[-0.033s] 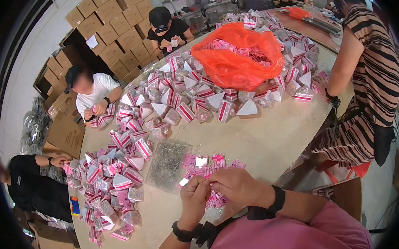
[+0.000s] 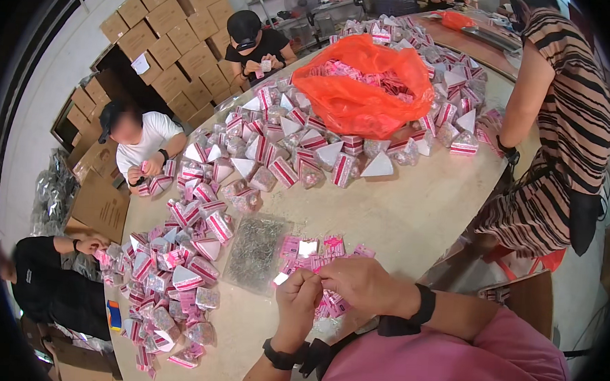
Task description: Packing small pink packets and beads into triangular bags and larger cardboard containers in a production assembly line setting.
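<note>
Left hand and right hand meet at fingertips; from here, can't tell what's pinched | pink cards at their 12 o'clock, metal pins at 10 | hands unmoved; same step, apparently

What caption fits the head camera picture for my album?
Left hand and right hand close together over pink cards, beside a tray of thin silvery pieces.

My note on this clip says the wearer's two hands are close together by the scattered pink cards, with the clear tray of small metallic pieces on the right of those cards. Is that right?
Not quite: the head view shows the clear tray of small metallic pieces on the left of the scattered pink cards. The left hand and right hand are close together by those cards.
</note>
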Action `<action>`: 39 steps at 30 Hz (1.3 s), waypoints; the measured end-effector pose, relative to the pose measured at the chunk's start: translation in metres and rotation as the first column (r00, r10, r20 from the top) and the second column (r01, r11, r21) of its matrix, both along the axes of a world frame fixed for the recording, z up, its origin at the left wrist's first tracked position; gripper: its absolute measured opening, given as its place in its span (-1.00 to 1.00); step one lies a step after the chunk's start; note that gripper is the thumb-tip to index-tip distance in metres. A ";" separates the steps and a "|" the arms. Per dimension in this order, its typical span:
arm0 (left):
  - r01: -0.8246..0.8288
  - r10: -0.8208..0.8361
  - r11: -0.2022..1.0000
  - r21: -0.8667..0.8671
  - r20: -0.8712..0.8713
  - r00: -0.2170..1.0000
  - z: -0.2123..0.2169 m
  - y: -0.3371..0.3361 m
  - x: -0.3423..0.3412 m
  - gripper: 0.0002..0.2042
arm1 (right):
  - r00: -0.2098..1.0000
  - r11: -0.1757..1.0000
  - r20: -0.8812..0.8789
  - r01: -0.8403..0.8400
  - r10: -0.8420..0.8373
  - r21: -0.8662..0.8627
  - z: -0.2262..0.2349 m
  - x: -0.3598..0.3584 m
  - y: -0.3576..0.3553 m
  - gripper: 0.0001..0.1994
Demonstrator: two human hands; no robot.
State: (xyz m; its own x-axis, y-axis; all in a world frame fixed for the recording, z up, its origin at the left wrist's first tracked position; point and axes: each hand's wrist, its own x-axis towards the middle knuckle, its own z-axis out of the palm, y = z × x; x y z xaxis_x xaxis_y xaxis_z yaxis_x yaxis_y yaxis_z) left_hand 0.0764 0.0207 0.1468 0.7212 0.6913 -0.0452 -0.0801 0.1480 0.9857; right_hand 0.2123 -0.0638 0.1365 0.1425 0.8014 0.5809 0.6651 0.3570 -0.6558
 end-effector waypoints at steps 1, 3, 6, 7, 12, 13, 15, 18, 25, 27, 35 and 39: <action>-0.003 0.003 1.000 0.005 0.009 1.000 -0.001 0.000 0.001 -0.84 | 0.999 1.000 0.036 0.015 -0.016 0.018 0.000 0.000 -0.001 -0.88; 0.018 -0.018 1.000 0.025 -0.008 1.000 -0.001 0.002 0.003 -0.84 | 0.993 0.997 0.105 0.043 -0.049 0.057 0.000 0.002 -0.003 -0.91; 0.079 -0.075 0.995 0.064 -0.058 0.995 0.003 0.008 0.008 -0.84 | 0.989 0.994 0.137 0.048 -0.062 0.101 -0.002 0.009 -0.006 -0.92; 0.089 -0.086 0.993 0.076 -0.052 0.995 0.004 0.010 0.012 -0.85 | 0.991 0.992 0.109 0.069 -0.080 0.106 0.000 0.013 -0.007 -0.92; 0.113 -0.094 0.977 0.179 -0.108 0.990 0.015 0.026 0.038 -0.87 | 0.757 0.960 -0.628 -0.006 -0.179 -0.281 0.002 0.038 -0.024 -0.88; 0.140 -0.118 0.971 0.193 -0.124 0.985 0.017 0.029 0.045 -0.88 | 0.660 0.946 -0.719 -0.036 -0.219 -0.321 0.000 0.047 -0.028 -0.87; 0.194 -0.161 0.955 0.224 -0.159 0.974 0.022 0.035 0.064 -0.89 | 0.430 0.919 -0.852 -0.113 -0.297 -0.378 -0.015 0.070 -0.033 -0.86; 0.274 -0.177 0.893 0.356 -0.282 0.943 0.022 0.047 0.108 -0.90 | 0.194 0.961 -0.954 -0.113 -0.230 -0.255 -0.069 0.104 -0.042 -0.86; 0.335 -0.064 0.453 0.826 -0.345 0.937 -0.062 0.082 0.233 -0.58 | -0.115 0.976 -0.984 -0.183 -0.137 -0.115 -0.123 0.141 -0.077 -0.85; 0.347 -0.005 0.342 0.873 -0.368 0.930 -0.074 0.080 0.260 -0.45 | -0.150 0.989 -0.986 -0.140 -0.072 -0.051 -0.138 0.144 -0.083 -0.84; 0.442 0.281 -0.056 0.896 -0.410 0.868 -0.103 0.065 0.315 -0.31 | -0.086 0.961 -0.986 -0.252 -0.142 -0.116 -0.144 0.156 -0.093 -0.82; 0.439 0.135 0.097 0.893 -0.449 0.883 -0.085 0.068 0.314 -0.42 | -0.218 0.962 -0.976 -0.264 0.009 0.068 -0.147 0.157 -0.093 -0.83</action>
State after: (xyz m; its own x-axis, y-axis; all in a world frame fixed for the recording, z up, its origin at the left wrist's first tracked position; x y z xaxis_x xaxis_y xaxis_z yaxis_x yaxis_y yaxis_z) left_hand 0.3903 0.0892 0.0615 0.9332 0.2088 0.2925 0.1557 -0.9685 0.1944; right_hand 0.3695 -0.1568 -0.0109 0.3033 0.9305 -0.2052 -0.8552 0.1709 -0.4892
